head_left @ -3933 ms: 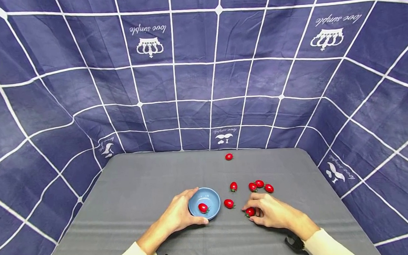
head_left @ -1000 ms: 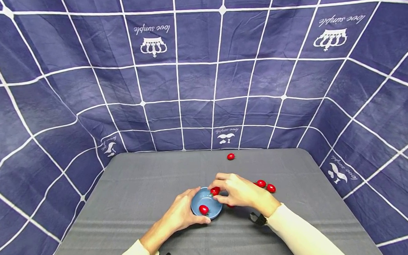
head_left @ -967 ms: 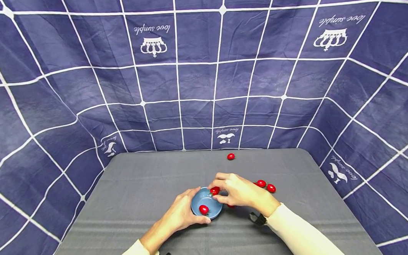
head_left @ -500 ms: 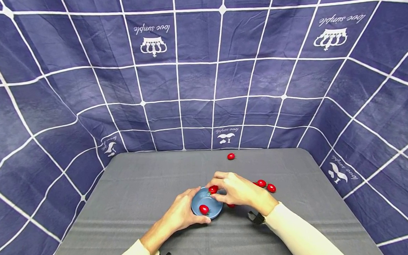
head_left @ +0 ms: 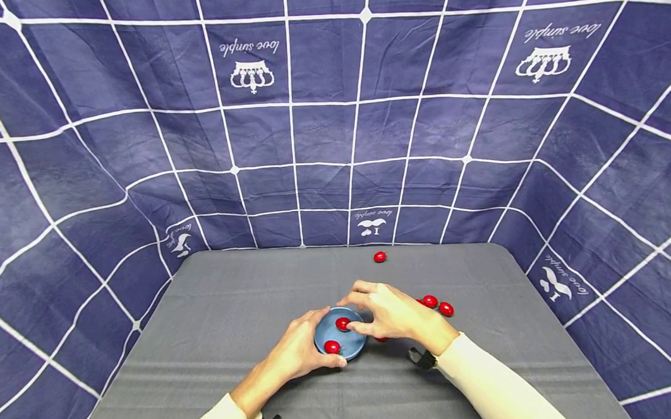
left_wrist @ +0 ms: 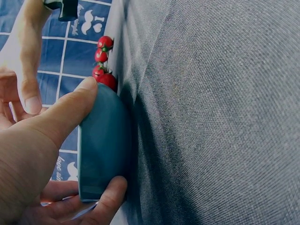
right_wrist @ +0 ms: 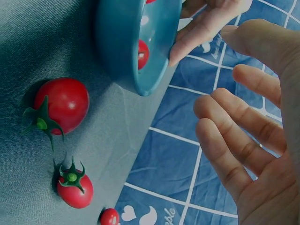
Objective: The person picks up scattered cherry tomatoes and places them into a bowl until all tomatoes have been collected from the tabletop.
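My left hand [head_left: 301,345] holds the small blue bowl [head_left: 352,343] by its side, thumb on the near rim and fingers at the far rim. The left wrist view shows the thumb and fingertips against the bowl's outer wall [left_wrist: 105,140]. Inside lie two cherry tomatoes, one near the middle [head_left: 343,323] and one by the near wall [head_left: 332,347]. Over the bowl's right edge hovers my right hand [head_left: 388,312]. Its fingers are spread apart with nothing between them, which the right wrist view [right_wrist: 253,145] confirms.
Beside the bowl lie a large-looking tomato [right_wrist: 62,105] and another tomato [right_wrist: 75,187], mostly hidden from the head view. Further right are tomatoes [head_left: 429,301] in a small group. A lone tomato [head_left: 380,256] sits near the back of the grey table [head_left: 231,291].
The right hand carried a cherry tomato from the table to the bowl and has let go of it; that tomato now lies inside. The left hand kept its hold on the bowl.
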Demonstrator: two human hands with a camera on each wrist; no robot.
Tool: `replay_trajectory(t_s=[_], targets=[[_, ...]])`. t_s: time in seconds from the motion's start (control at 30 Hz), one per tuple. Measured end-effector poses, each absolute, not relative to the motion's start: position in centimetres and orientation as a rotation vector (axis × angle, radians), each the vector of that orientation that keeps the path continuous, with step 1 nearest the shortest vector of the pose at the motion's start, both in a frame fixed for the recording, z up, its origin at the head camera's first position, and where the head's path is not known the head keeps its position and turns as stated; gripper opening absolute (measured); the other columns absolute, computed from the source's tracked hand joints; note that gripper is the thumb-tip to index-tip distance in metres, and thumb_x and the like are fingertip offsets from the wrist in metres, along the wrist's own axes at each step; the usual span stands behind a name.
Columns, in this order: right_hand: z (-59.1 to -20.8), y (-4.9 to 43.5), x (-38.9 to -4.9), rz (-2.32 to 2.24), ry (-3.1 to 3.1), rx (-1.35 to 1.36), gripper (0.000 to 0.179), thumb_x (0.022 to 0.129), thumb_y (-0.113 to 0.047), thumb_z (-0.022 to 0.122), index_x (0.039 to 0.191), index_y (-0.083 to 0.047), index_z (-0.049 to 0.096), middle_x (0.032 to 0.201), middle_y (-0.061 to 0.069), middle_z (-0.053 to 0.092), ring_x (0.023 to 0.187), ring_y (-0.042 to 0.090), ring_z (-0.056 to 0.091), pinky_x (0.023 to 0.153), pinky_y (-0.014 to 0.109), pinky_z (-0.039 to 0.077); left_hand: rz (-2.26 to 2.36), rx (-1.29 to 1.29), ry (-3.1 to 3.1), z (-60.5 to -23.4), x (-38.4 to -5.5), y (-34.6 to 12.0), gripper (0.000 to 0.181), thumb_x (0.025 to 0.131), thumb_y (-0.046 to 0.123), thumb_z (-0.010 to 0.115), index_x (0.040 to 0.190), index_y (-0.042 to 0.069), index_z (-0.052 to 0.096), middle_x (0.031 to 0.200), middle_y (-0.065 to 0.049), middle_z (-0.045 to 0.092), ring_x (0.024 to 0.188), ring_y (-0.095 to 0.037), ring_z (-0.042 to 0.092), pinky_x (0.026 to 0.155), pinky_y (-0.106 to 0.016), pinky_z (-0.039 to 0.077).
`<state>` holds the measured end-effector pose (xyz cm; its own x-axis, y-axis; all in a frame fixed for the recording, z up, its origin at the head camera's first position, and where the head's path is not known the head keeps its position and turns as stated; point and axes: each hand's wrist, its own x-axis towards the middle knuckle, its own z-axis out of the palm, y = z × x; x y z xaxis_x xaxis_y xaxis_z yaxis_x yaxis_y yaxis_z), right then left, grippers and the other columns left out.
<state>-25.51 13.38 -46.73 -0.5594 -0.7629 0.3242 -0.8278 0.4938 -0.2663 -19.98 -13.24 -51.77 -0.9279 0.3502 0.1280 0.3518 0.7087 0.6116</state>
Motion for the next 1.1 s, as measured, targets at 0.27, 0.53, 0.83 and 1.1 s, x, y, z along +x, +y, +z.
replay_trajectory(t_s=[0.27,0.53,0.83,1.1], targets=[[-46.7,13.7,-25.4,0.596,-2.578,1.380,0.037,0.100,-0.031,0.094,0.135,-0.024,0.085,0.121,0.001,0.079,0.096,0.018,0.083,0.091,0.030,0.070,-1.031,-0.604,-2.894,-51.9,-20.0,-13.2,0.119,0.068,0.046,0.115,0.162,-0.003,0.062,0.155,-0.019,0.073,0.139,-0.042,0.073,0.118,-0.059,0.062],[-46.9,14.6,-25.6,0.582,-2.574,1.384,0.041,0.099,-0.027,0.093,0.138,-0.019,0.084,0.123,0.002,0.079,0.097,0.020,0.084,0.090,0.032,0.071,-1.032,-0.593,-2.908,-51.9,-19.9,-13.3,0.120,0.068,0.047,0.114,0.164,-0.003,0.061,0.157,-0.019,0.072,0.142,-0.043,0.071,0.120,-0.060,0.061],[-47.0,15.9,-26.2,0.554,-2.552,1.335,0.040,0.097,-0.027,0.095,0.135,-0.019,0.085,0.120,0.001,0.079,0.091,0.018,0.081,0.081,0.027,0.068,-1.043,-0.584,-2.902,-51.9,-19.9,-13.2,0.120,0.067,0.046,0.115,0.163,-0.002,0.061,0.156,-0.019,0.073,0.142,-0.043,0.071,0.120,-0.061,0.061],[-47.2,17.7,-26.3,0.511,-2.553,1.260,0.040,0.096,-0.028,0.097,0.133,-0.024,0.085,0.120,-0.006,0.077,0.094,0.019,0.079,0.084,0.028,0.066,-1.037,-0.586,-2.900,-51.9,-19.9,-13.1,0.120,0.067,0.046,0.115,0.163,-0.002,0.062,0.156,-0.019,0.073,0.141,-0.042,0.072,0.120,-0.060,0.061]])
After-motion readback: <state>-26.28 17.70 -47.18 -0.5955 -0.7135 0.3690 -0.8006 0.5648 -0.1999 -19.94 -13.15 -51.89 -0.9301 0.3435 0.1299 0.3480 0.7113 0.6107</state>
